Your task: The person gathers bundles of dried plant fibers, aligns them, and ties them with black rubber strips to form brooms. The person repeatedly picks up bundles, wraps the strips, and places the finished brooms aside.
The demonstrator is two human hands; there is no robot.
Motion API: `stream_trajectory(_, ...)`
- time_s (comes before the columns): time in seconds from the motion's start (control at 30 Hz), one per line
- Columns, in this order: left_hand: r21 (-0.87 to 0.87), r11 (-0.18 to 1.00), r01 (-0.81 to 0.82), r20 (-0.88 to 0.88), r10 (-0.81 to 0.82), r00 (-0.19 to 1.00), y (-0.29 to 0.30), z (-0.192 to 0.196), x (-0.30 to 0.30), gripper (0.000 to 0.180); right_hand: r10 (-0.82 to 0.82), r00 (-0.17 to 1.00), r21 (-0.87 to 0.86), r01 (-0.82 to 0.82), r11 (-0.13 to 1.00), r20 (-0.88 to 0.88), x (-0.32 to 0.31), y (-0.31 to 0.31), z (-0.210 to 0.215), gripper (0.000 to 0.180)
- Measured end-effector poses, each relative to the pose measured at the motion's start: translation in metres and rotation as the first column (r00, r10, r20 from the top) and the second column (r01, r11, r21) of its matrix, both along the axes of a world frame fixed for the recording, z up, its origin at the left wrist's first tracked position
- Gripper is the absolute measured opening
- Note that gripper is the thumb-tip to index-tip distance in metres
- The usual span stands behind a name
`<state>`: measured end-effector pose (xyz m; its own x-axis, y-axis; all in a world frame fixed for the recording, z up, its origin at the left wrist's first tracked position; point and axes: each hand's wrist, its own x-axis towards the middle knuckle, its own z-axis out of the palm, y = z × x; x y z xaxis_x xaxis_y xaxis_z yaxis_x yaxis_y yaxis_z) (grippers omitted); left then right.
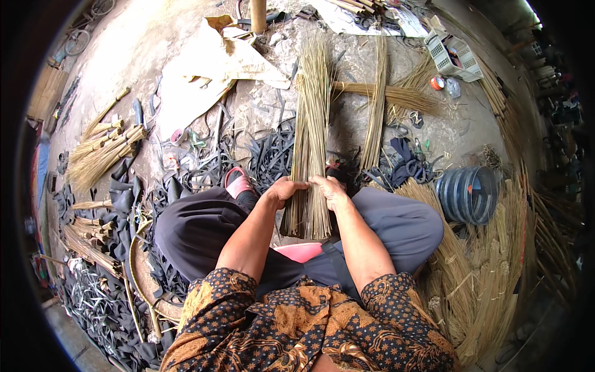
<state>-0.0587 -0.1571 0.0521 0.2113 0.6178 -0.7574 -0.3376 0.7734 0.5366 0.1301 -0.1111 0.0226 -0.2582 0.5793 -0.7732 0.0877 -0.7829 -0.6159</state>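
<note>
A thick bundle of thin straw-coloured broom sticks (pixel 313 111) stretches away from me between my knees. Its even, cut ends lie near my lap, and the thin tips fan out at the far end. My left hand (pixel 287 189) is closed round the bundle's left side, the thumb laid across it. From the right side my right hand (pixel 331 191) grips it too, its thumb nearly meeting the other one. The undersides of both hands are hidden. Beyond my right hand lies a narrower stick bundle (pixel 375 111), with a browner bundle (pixel 396 96) running crosswise beneath it.
Black rubber strips (pixel 273 152) litter the floor ahead. Tied stick bundles (pixel 111 152) and a round woven tray (pixel 141 273) are on the left. At right stand a bluish ribbed plastic container (pixel 446 195) and more stick bundles (pixel 483 285). Farther off are a pale sack (pixel 192 80) and a crate (pixel 441 59).
</note>
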Motion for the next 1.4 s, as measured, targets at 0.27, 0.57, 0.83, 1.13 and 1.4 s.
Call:
stream_trajectory(0.27,0.024,0.999,0.047,-0.101,-0.044,0.994,0.000,0.001,-0.001,0.039,0.039,0.999,0.041,-0.038,0.998,-0.029,-0.003,0.000,0.011,0.034)
stream_trajectory(0.57,0.030,0.991,0.133,-0.238,-0.122,0.963,0.001,-0.011,-0.003,0.047,-0.012,0.997,-0.009,0.011,1.000,-0.083,-0.002,0.000,0.019,0.030)
stream_trajectory(0.83,0.033,0.993,0.116,-0.162,-0.110,0.981,-0.001,-0.016,-0.005,0.049,-0.041,0.995,-0.050,0.036,0.998,-0.095,-0.002,0.000,0.015,0.026)
stream_trajectory(1.13,-0.033,0.999,0.018,-0.042,-0.020,0.999,-0.001,-0.005,-0.001,0.041,-0.006,0.999,-0.054,0.004,0.999,-0.035,0.000,0.002,0.006,0.034)
stream_trajectory(1.4,0.009,1.000,-0.003,-0.075,0.004,0.997,-0.001,0.007,0.000,0.020,-0.026,0.999,-0.047,0.024,0.999,-0.035,-0.001,0.003,0.014,0.032)
